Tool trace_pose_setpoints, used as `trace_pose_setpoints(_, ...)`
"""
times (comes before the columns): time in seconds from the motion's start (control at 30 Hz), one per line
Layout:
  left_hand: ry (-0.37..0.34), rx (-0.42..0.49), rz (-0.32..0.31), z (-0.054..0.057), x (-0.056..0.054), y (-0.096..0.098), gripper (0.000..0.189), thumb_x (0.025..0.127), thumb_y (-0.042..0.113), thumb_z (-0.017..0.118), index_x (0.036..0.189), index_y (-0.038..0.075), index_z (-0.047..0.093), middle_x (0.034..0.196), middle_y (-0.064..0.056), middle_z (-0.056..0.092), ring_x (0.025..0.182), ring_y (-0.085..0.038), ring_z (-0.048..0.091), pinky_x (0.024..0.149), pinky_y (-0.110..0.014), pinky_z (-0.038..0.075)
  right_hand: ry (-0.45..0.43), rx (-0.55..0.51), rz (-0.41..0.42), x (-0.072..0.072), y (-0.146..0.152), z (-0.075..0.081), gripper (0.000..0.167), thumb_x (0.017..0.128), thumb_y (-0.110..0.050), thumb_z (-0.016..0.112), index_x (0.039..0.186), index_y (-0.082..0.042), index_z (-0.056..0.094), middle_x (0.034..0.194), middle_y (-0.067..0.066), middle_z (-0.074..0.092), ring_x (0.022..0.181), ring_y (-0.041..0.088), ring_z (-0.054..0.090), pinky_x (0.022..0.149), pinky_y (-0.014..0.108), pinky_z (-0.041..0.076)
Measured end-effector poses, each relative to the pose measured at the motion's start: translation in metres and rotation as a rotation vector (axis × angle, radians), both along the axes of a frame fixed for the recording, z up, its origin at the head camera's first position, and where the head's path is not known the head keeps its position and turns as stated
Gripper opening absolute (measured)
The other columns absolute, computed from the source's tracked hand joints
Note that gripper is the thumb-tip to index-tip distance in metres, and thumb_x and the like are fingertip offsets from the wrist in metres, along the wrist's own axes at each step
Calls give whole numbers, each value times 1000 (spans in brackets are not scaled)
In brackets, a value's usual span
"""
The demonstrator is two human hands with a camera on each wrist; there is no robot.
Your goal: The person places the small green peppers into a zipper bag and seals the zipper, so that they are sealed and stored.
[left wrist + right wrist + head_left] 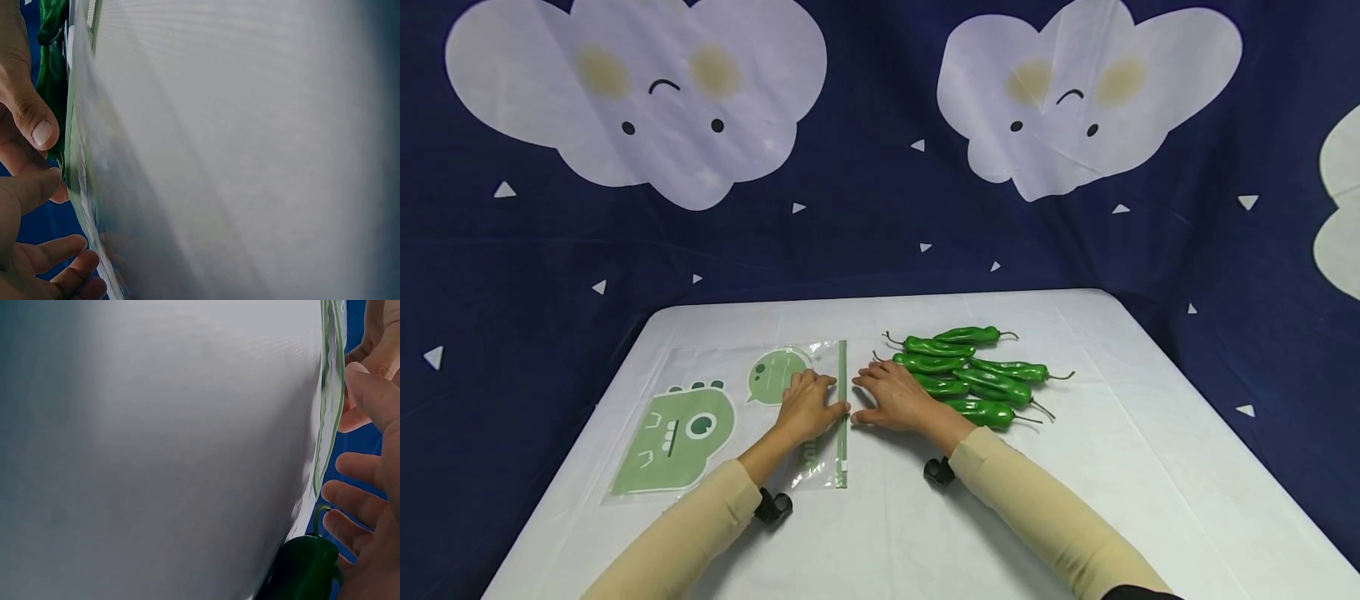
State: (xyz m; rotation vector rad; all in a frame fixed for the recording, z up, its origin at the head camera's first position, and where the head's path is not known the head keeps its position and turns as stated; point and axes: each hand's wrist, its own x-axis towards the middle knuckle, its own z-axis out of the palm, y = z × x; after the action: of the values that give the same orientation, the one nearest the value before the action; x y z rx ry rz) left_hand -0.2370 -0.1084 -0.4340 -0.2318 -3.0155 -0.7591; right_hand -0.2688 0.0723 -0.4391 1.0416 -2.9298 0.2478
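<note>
Lengthwise, the plastic bag's zip strip (pixel 842 367) runs near to far, the bag (pixel 722 429) left of it, the closer left hand (pixel 806 408) over its edge, right hand (pixel 897 398) and peppers (pixel 996 386) rightward, both hands' fingers apart, clamping nothing.

The desk (pixel 1135 467) is white, its far corners rounded. Behind it, a dark blue backdrop (pixel 865 167) bears two upside-down cloud faces (pixel 670 158), scattered white triangles (pixel 505 191) and, at right, a partly visible third cloud (pixel 1347 250).
</note>
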Motion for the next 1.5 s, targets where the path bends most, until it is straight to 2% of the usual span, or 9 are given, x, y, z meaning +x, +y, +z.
trace_pose_setpoints(0.37, 3, -38, 12, -3, -6, 1, 55, 82, 39, 69, 121, 2, 60, 116, -18, 54, 107, -30, 44, 84, -42, 45, -14, -6, 6, 0, 1, 0, 64, 83, -54, 65, 133, -15, 53, 141, 6, 50, 137, 28, 37, 119, 49, 31)
trace_pose_setpoints(0.6, 13, -45, 17, -4, -7, 2, 58, 80, 42, 70, 120, 2, 60, 110, -16, 55, 105, -30, 45, 83, -42, 45, -12, 2, 10, -1, 0, -2, 65, 82, -55, 65, 132, -16, 53, 141, 5, 50, 137, 28, 37, 119, 49, 31)
trace_pose_setpoints(0.83, 1, -49, 22, -6, -8, 1, 55, 80, 39, 70, 120, 2, 60, 111, -15, 56, 106, -29, 45, 84, -42, 45, -4, 8, 14, -1, -1, -3, 64, 82, -55, 65, 132, -16, 54, 140, 4, 51, 136, 27, 37, 118, 48, 32)
trace_pose_setpoints(0.93, -5, -36, 21, -7, -8, 1, 53, 81, 36, 70, 119, 2, 61, 110, -15, 56, 105, -29, 45, 84, -42, 45, 1, 14, 14, -1, -1, -3, 64, 82, -56, 64, 132, -16, 54, 139, 4, 51, 137, 27, 37, 118, 47, 32)
trace_pose_setpoints(1.23, 2, 41, 31, -8, -9, -4, 41, 83, 27, 67, 116, 3, 64, 96, -10, 57, 97, -26, 45, 74, -38, 41, -27, 11, 14, -1, -5, -1, 63, 85, -55, 61, 133, -15, 53, 140, 4, 50, 139, 27, 34, 122, 47, 26)
trace_pose_setpoints(1.5, 1, 82, 28, -9, -10, -7, 37, 84, 25, 65, 115, 4, 65, 95, -9, 57, 97, -26, 46, 76, -39, 41, -51, 33, 8, -2, -11, 0, 64, 85, -56, 60, 135, -16, 51, 142, 3, 49, 140, 27, 32, 123, 48, 24)
